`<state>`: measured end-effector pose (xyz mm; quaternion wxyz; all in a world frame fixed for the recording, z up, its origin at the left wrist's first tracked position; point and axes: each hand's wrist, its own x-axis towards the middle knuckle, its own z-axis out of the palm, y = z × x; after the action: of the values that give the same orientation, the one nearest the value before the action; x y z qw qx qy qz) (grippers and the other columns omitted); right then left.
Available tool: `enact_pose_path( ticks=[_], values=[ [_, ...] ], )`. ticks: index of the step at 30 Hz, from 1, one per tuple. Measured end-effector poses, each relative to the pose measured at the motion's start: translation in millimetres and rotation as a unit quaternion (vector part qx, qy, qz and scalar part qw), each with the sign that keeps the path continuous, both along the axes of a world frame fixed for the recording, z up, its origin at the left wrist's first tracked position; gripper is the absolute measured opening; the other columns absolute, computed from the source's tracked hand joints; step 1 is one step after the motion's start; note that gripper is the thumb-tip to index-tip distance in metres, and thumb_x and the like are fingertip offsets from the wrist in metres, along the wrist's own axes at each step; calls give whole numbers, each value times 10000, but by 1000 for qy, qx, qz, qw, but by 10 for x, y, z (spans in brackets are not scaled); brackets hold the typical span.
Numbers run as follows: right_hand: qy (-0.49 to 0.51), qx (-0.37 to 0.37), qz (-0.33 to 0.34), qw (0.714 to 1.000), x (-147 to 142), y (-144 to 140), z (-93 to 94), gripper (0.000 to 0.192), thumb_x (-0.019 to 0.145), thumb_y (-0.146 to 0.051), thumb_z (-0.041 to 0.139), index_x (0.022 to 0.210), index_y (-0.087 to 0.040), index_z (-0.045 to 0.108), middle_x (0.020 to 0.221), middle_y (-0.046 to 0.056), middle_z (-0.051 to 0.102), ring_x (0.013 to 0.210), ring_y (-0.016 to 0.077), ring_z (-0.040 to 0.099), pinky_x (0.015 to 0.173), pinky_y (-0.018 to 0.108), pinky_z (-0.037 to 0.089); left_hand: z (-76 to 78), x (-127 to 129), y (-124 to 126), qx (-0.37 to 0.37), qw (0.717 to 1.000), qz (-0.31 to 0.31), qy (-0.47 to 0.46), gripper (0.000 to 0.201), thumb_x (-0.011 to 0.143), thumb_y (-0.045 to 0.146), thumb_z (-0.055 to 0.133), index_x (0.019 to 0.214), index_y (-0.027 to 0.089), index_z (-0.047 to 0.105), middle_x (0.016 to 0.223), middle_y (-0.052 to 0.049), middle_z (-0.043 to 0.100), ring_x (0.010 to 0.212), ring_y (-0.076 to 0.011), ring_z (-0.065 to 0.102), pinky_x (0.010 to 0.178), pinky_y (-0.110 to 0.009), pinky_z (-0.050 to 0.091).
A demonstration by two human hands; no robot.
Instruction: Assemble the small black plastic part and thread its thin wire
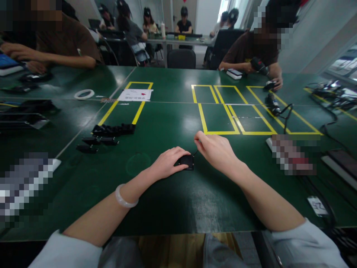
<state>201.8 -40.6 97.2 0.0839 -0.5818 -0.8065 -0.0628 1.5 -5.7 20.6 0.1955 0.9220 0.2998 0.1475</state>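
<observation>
Left hand (170, 162) presses small black part (185, 161) on green table (167, 193); right hand (216, 150) pinches above.

Small black device (186, 161) on the green table (167, 193)
It lay flat near the table's front edge, partly covered, a thin dark wire rising from its right end.

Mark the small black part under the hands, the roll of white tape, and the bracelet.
small black part (186, 160), head view, its exposed top right of the left fingers.
roll of white tape (84, 94), head view, its near rim.
bracelet (124, 198), head view, band on the left wrist.
</observation>
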Motion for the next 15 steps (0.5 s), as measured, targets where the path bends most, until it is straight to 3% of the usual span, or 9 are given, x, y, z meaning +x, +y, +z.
enact_pose_path(
  ticks=[4, 11, 15],
  values=[
    [27, 11, 7, 1000, 4, -10, -16, 255, 926, -229, 305, 1080, -186, 503, 833, 30, 690, 687, 133, 610, 591, 252, 292, -8, -1, 3, 3, 1000, 4, 0, 369, 892, 395, 551, 1227, 242, 520, 1148, -71, 564, 1055, -227, 554, 928, -360, 456],
    [7, 4, 3, 1000, 10, -12, -1, 304, 961, -378, 282, 1012, -193, 518, 783, 34, 681, 669, 148, 613, 554, 255, 257, -2, -3, 1, -5, 1000, 3, -14, 357, 889, 386, 553, 1213, 236, 529, 1146, -75, 569, 1051, -229, 554, 931, -367, 453],
    [-13, 2, -12, 1000, 5, 3, -7, 298, 962, -312, 258, 1001, -197, 530, 770, 38, 680, 658, 151, 616, 541, 258, 235, -4, -2, 1, -8, 1000, 3, -5, 365, 885, 387, 562, 1216, 237, 530, 1157, -76, 565, 1051, -230, 555, 933, -368, 452]
  ],
)
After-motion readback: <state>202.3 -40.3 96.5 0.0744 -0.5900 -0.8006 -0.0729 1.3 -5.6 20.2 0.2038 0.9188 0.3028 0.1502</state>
